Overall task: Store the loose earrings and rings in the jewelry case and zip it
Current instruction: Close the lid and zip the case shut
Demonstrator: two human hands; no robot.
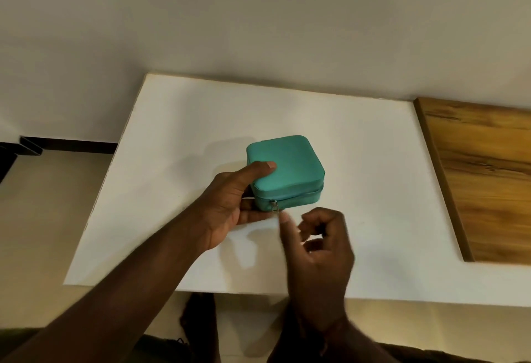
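You have no readable text, label, brand or number before you, neither on the teal jewelry case nor the white table.

Two bare forearms — no sleeves, watch or rings visible — ending in the left hand and right hand.

Teal jewelry case sat closed on white table, lid down. Left hand gripped case's left side, thumb on lid, fingers under near edge. Zipper pull hung at case's near-left corner. Right hand hovered just beside pull, loosely curled, blurred. Wooden board lay right of case, well apart.
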